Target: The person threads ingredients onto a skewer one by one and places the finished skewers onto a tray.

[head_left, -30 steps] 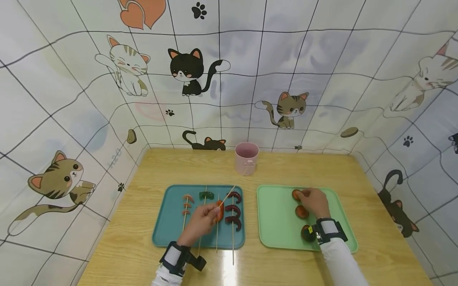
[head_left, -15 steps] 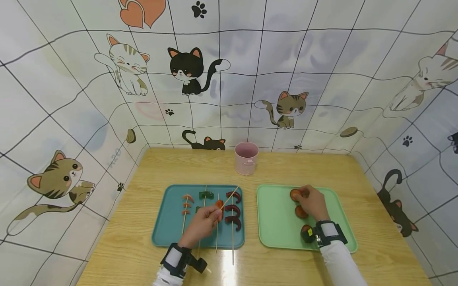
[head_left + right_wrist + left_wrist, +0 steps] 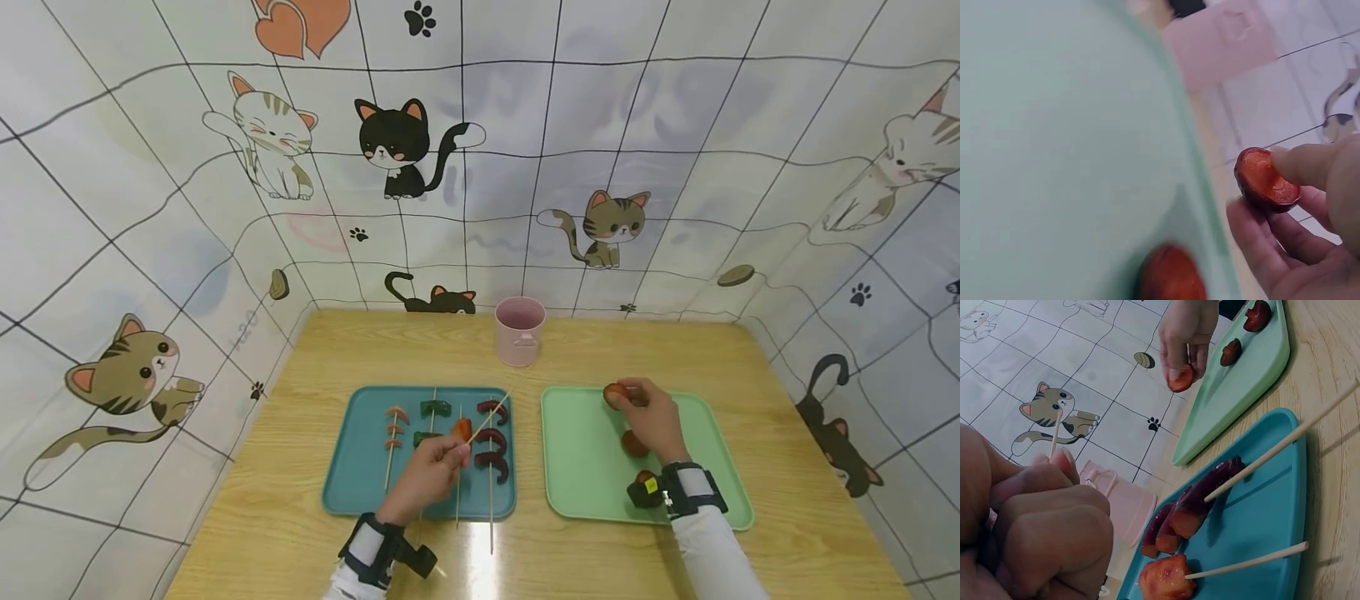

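Observation:
My left hand (image 3: 427, 477) pinches a thin wooden skewer (image 3: 491, 417), its bare tip slanting up to the right above the blue tray (image 3: 347, 479). Over the green tray's far part, my right hand (image 3: 654, 417) holds a reddish-brown, mushroom-cap-like piece (image 3: 1264, 178) between thumb and fingers, its hollow orange side showing in the right wrist view. Two similar pieces lie on the green tray (image 3: 577, 467): one piece (image 3: 633, 444) below the right hand, another (image 3: 645, 477) partly hidden by the wrist camera.
Loaded skewers lie on the blue tray: dark purple curls (image 3: 491, 439), an orange chunk (image 3: 1166, 578), green pieces (image 3: 435, 408) and pinkish pieces (image 3: 393, 429). Some sticks overhang the near rim. Behind the trays stands a pink bucket (image 3: 520, 342), close to the cat-patterned backdrop (image 3: 495, 242).
My right hand has lifted the reddish-brown piece off the green tray and moved slightly left and away. The left hand has shifted slightly right, still pinching the skewer.

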